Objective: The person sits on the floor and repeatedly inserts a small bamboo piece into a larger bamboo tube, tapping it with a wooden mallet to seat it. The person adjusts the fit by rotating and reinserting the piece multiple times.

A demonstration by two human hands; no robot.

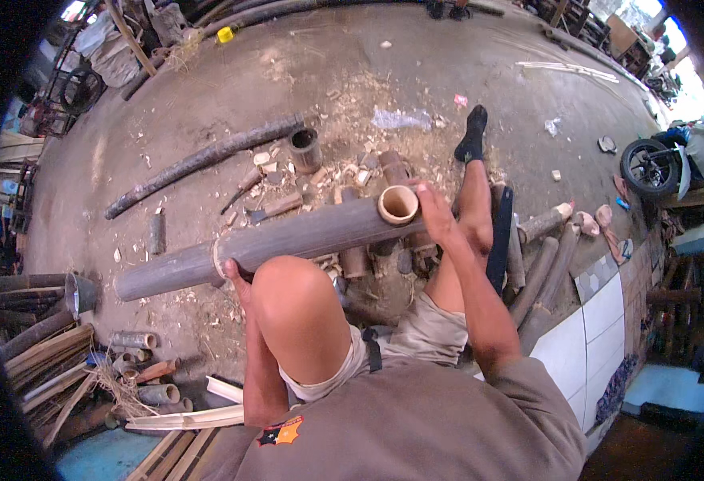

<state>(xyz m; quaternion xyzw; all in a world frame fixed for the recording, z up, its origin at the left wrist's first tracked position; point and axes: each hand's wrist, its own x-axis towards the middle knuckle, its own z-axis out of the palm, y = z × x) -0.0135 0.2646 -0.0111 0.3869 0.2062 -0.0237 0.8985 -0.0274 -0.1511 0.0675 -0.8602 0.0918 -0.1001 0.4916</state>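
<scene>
A thick dark bamboo pole [304, 232] lies slantwise in front of me, across my raised left knee. My left hand [240, 280] grips it beside a pale node ring, thumb on the near side, other fingers hidden beneath. At the pole's right end is a round, pale-rimmed opening [398, 205]; whether this is a separate short piece, I cannot tell. My right hand [438, 215] is closed around that end, its fingers partly hidden. Just beyond the pole, a wooden-handled blade [244, 186] and another wooden-handled tool [278, 207] rest among chips.
A dark bamboo length [199, 167] and an upright bamboo cup [305, 151] stand farther off. Wood chips [344, 172] litter the floor. A long black blade-shaped object [499, 240] lies beside my right leg. Bamboo pieces are stacked left; a motorbike wheel [648, 168] stands right.
</scene>
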